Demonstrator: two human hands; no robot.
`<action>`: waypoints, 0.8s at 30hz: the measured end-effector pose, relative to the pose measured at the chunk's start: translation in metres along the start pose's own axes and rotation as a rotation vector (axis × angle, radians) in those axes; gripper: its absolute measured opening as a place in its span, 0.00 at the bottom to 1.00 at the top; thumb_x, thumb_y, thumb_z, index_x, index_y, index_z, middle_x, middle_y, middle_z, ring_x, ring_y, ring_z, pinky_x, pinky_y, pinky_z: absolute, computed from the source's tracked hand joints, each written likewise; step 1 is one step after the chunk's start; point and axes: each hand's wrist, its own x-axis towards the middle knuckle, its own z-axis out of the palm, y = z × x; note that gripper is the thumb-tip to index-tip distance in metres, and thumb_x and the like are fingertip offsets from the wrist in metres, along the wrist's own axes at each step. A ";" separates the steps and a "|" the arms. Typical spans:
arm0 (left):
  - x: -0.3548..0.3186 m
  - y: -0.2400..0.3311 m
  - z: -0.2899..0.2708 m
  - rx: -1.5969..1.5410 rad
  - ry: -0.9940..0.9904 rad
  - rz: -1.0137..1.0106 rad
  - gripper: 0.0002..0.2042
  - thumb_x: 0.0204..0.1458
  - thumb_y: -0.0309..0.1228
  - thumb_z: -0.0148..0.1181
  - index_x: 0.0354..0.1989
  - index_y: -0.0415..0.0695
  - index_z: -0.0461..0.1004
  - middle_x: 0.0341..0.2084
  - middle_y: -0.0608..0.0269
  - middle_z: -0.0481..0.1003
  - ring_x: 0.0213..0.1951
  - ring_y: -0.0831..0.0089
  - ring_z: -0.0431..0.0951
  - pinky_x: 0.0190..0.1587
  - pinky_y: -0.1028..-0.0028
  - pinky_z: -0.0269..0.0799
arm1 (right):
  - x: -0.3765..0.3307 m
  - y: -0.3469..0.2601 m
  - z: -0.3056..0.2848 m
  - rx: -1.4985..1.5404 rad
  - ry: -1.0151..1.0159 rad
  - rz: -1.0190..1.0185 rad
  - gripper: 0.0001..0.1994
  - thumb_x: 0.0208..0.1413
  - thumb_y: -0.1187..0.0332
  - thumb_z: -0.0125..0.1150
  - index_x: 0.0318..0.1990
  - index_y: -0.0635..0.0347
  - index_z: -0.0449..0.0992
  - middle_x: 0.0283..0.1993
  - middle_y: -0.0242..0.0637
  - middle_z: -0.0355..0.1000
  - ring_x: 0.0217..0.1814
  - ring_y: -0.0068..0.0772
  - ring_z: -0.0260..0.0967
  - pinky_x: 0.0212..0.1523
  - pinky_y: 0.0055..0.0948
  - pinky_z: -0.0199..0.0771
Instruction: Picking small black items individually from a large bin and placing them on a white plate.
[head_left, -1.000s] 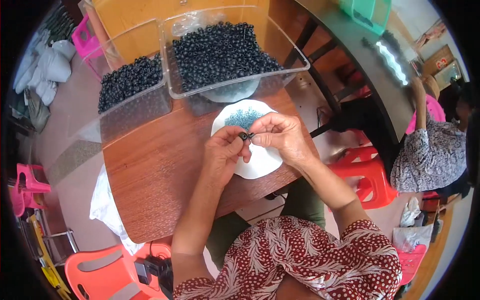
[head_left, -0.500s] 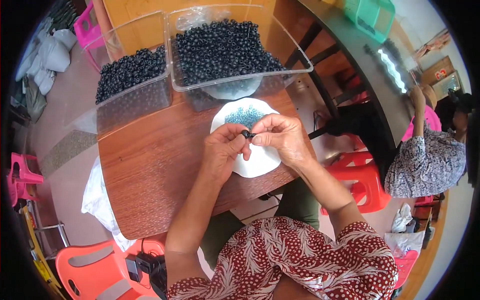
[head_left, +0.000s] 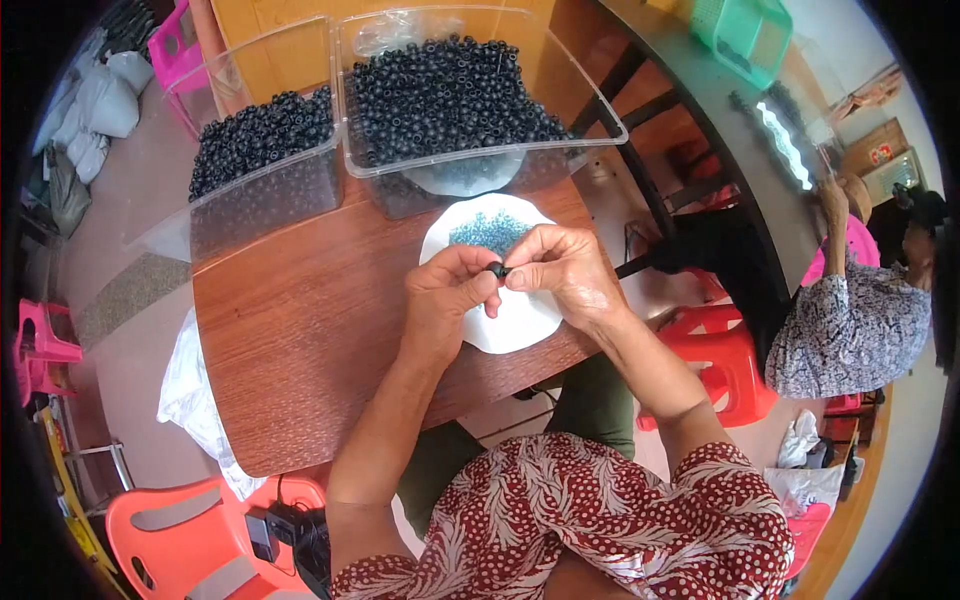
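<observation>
A small black round piece (head_left: 497, 269) is pinched between my two hands above the white plate. The fingers and thumb of my left hand (head_left: 438, 292) are closed on its left side. At its right side, the thumb and forefinger of my right hand (head_left: 566, 278) press together; whether they also hold a tiny part is hidden. Beneath my hands lies the white wavy-edged plate (head_left: 512, 328), with many tiny blue pieces (head_left: 490, 232) heaped toward its far side.
Beyond the plate, a large clear bin (head_left: 590, 141) and another clear bin (head_left: 268, 172) hold many black ring-like pieces. They stand on the brown wooden table (head_left: 300, 350). A co-worker's patterned sleeve (head_left: 850, 325) shows at the dark table on the right. Red stool (head_left: 735, 375) and orange chair (head_left: 165, 505) flank me.
Both hands stay over the plate, gripping the black piece. The piece has turned slightly, and my right fingertips sit closer against it. The view has shifted slightly.
</observation>
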 end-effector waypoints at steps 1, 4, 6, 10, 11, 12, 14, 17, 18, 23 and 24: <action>0.000 -0.001 0.000 -0.001 0.001 -0.001 0.07 0.44 0.19 0.57 0.33 0.33 0.71 0.22 0.59 0.73 0.21 0.75 0.71 0.25 0.79 0.67 | 0.000 0.000 0.000 0.000 0.000 0.002 0.06 0.36 0.81 0.64 0.25 0.66 0.74 0.26 0.36 0.72 0.28 0.23 0.68 0.33 0.21 0.69; 0.000 -0.003 -0.001 0.020 0.001 0.008 0.08 0.44 0.22 0.59 0.34 0.34 0.70 0.21 0.60 0.72 0.20 0.74 0.71 0.24 0.78 0.68 | 0.001 0.000 -0.003 0.035 -0.001 0.069 0.07 0.36 0.82 0.64 0.26 0.66 0.73 0.26 0.36 0.72 0.27 0.23 0.68 0.32 0.20 0.69; -0.001 -0.001 0.001 0.050 -0.007 0.013 0.09 0.44 0.23 0.59 0.34 0.34 0.70 0.21 0.60 0.72 0.20 0.74 0.71 0.24 0.78 0.68 | 0.003 0.001 -0.006 0.046 -0.037 0.128 0.09 0.35 0.82 0.64 0.28 0.65 0.73 0.26 0.34 0.72 0.26 0.21 0.68 0.30 0.18 0.69; -0.004 0.001 0.003 0.046 -0.008 -0.010 0.06 0.45 0.19 0.56 0.33 0.33 0.71 0.22 0.59 0.72 0.20 0.76 0.70 0.24 0.80 0.67 | 0.006 0.001 -0.009 0.020 -0.088 0.102 0.12 0.35 0.82 0.63 0.32 0.64 0.72 0.26 0.34 0.72 0.25 0.19 0.67 0.28 0.16 0.67; -0.005 0.002 0.004 0.044 -0.011 -0.013 0.06 0.45 0.20 0.55 0.33 0.33 0.71 0.22 0.59 0.72 0.20 0.77 0.70 0.23 0.80 0.67 | 0.007 -0.001 -0.008 0.014 -0.114 0.103 0.14 0.35 0.83 0.63 0.33 0.65 0.72 0.26 0.34 0.72 0.25 0.19 0.67 0.26 0.16 0.66; -0.005 0.002 0.005 0.041 -0.015 -0.017 0.06 0.46 0.20 0.55 0.33 0.33 0.71 0.22 0.59 0.72 0.20 0.77 0.70 0.22 0.80 0.67 | 0.007 -0.002 -0.008 0.007 -0.138 0.103 0.15 0.34 0.83 0.63 0.35 0.65 0.71 0.27 0.34 0.72 0.24 0.18 0.66 0.25 0.15 0.65; -0.005 0.000 0.004 0.031 -0.014 -0.011 0.06 0.46 0.19 0.55 0.33 0.33 0.71 0.22 0.59 0.72 0.20 0.77 0.70 0.21 0.80 0.67 | 0.010 -0.002 -0.009 0.027 -0.153 0.119 0.16 0.34 0.83 0.63 0.36 0.65 0.71 0.27 0.35 0.72 0.24 0.18 0.66 0.24 0.15 0.64; -0.006 0.000 0.005 0.029 -0.004 -0.004 0.06 0.45 0.19 0.55 0.33 0.32 0.71 0.22 0.58 0.72 0.19 0.77 0.71 0.19 0.79 0.67 | 0.013 0.000 -0.011 0.069 -0.184 0.142 0.17 0.34 0.84 0.63 0.36 0.65 0.71 0.27 0.36 0.72 0.23 0.19 0.66 0.22 0.15 0.63; -0.007 0.000 0.005 0.035 0.003 -0.002 0.06 0.45 0.19 0.55 0.33 0.32 0.71 0.22 0.58 0.72 0.19 0.76 0.71 0.19 0.79 0.67 | 0.013 0.001 -0.011 0.089 -0.199 0.149 0.17 0.34 0.84 0.63 0.36 0.65 0.71 0.28 0.36 0.72 0.23 0.19 0.65 0.21 0.16 0.62; -0.010 0.001 0.006 0.015 0.001 0.024 0.07 0.45 0.18 0.55 0.34 0.32 0.71 0.22 0.57 0.73 0.19 0.76 0.71 0.19 0.79 0.68 | 0.014 0.002 -0.007 0.102 -0.201 0.131 0.16 0.34 0.84 0.62 0.35 0.64 0.71 0.26 0.36 0.72 0.22 0.20 0.65 0.21 0.16 0.62; -0.010 0.001 0.006 0.034 0.005 0.030 0.07 0.45 0.18 0.55 0.34 0.32 0.71 0.22 0.57 0.73 0.19 0.76 0.71 0.19 0.79 0.68 | 0.014 0.002 -0.005 0.071 -0.193 0.109 0.16 0.34 0.85 0.62 0.34 0.64 0.71 0.26 0.36 0.72 0.21 0.20 0.65 0.21 0.16 0.62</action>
